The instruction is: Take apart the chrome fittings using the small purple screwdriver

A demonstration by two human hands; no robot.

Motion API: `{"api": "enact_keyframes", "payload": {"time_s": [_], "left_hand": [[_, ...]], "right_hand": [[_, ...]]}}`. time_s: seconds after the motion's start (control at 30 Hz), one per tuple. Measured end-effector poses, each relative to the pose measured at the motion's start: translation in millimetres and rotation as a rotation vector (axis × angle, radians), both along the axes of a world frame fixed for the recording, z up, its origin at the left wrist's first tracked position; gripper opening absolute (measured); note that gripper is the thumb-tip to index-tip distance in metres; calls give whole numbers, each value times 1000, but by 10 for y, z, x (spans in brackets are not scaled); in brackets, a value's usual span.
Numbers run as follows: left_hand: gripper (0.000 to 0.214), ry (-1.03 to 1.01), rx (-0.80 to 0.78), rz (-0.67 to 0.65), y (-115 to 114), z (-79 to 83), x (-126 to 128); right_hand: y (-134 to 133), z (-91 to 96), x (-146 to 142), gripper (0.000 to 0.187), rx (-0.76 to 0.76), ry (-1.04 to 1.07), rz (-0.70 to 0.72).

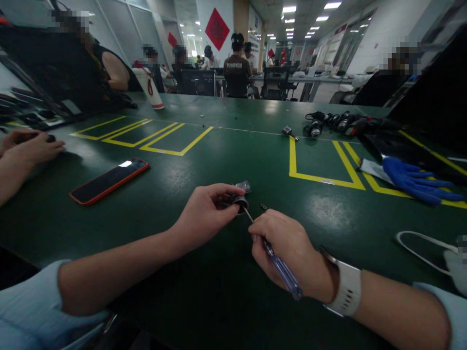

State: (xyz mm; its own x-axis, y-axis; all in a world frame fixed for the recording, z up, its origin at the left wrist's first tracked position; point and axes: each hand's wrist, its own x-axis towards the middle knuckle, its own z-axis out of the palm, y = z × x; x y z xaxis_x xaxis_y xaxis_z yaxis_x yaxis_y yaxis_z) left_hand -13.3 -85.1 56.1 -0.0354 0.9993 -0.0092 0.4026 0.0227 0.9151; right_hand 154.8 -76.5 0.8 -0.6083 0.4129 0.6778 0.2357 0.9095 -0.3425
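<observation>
Between the thumb and fingers of my left hand [204,209] is a small round metal part [240,201] with a hollow end facing right. My right hand [282,243] grips a screwdriver [280,270] with a clear purplish handle. The screwdriver's thin shaft reaches to the hollow end of the part; its tip is hidden there. Just behind the held part lies a small grey cylindrical piece [243,186]. Tiny dark pieces [263,207] rest on the green table near my right fingertips.
A red-edged phone [111,181] lies left on the green table [175,272]. A co-worker's hands [27,150] are at the far left. Blue gloves [416,180], a dark pile of metal parts [335,124], a small metal piece [290,132] and a white strap [419,243] lie right. A cup [149,87] stands behind.
</observation>
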Motion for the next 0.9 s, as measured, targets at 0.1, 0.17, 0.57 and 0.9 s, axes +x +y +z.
{"api": "enact_keyframes", "payload": {"time_s": [0.1, 0.17, 0.57, 0.9], "left_hand": [[30, -11, 2, -2, 1, -3, -2], [30, -15, 1, -4, 2, -2, -2], [23, 7, 17, 2, -5, -10, 7], [24, -4, 3, 11, 18, -28, -3]], "right_hand": [[2, 5, 2, 10, -4, -1, 12], [0, 7, 4, 9, -8, -5, 3], [-24, 29, 12, 6, -18, -25, -18], [-32, 43, -5, 9, -3, -60, -50]]}}
